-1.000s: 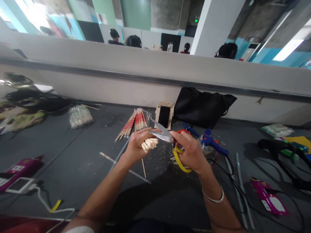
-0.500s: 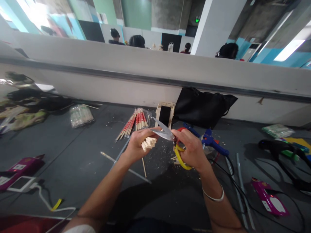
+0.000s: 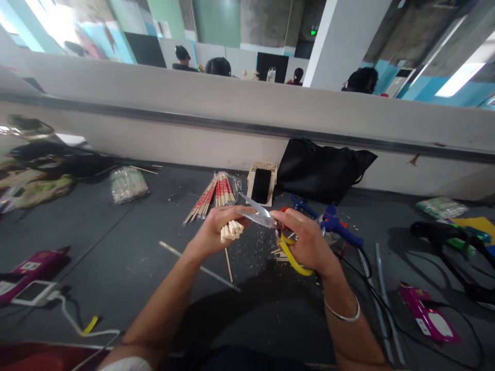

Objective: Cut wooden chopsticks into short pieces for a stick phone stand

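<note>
My left hand (image 3: 211, 234) is closed round a bundle of short wooden sticks (image 3: 231, 230), their cut ends pointing right. My right hand (image 3: 309, 241) grips yellow-handled scissors (image 3: 288, 252); the open silver blades (image 3: 258, 213) reach left over the stick ends and my left fingers. Wood chips (image 3: 260, 246) lie scattered on the dark mat below both hands.
Behind my hands are red-wrapped chopsticks (image 3: 216, 195), a small wooden stand holding a phone (image 3: 262, 184) and a black bag (image 3: 320, 167). A blue glue gun (image 3: 340, 229) with cables lies right, pink devices (image 3: 427, 314) at both sides, a stick pack (image 3: 127, 184) left. People sit beyond the grey partition.
Both hands have dropped slightly and moved a little left. The scissor blades have tilted lower over the stick ends.
</note>
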Action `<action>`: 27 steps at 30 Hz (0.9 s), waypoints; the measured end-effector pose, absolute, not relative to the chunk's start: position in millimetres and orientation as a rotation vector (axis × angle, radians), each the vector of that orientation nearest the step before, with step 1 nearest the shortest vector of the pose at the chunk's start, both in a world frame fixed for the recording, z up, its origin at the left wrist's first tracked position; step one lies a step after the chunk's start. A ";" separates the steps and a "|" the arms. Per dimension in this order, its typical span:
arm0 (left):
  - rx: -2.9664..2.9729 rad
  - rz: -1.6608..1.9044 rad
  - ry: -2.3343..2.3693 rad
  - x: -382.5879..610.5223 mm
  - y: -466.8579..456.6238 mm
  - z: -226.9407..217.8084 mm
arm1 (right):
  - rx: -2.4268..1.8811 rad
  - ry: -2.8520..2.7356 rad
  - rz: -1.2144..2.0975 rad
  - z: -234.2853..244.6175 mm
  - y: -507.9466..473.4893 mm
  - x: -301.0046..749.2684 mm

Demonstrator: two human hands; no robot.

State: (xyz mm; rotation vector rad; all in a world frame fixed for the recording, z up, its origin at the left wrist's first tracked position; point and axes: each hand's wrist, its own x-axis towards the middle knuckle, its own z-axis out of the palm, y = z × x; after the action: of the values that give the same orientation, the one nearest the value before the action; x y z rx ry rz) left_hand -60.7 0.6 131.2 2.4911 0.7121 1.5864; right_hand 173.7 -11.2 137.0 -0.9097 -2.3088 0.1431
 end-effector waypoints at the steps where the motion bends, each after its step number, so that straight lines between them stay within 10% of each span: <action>1: 2.489 1.564 0.720 -61.6 1.1 131.1 | -0.905 -2.313 0.164 137.0 -11.3 173.8; 27: 2.386 1.393 0.690 -63.1 -2.8 131.8 | -0.848 -2.332 0.270 140.7 -16.0 173.6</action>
State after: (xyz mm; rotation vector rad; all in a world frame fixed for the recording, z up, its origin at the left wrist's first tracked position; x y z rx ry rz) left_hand -63.1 -2.8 131.8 2.3855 0.6905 1.3934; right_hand 173.6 -16.0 140.7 -0.8477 -2.3321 0.2702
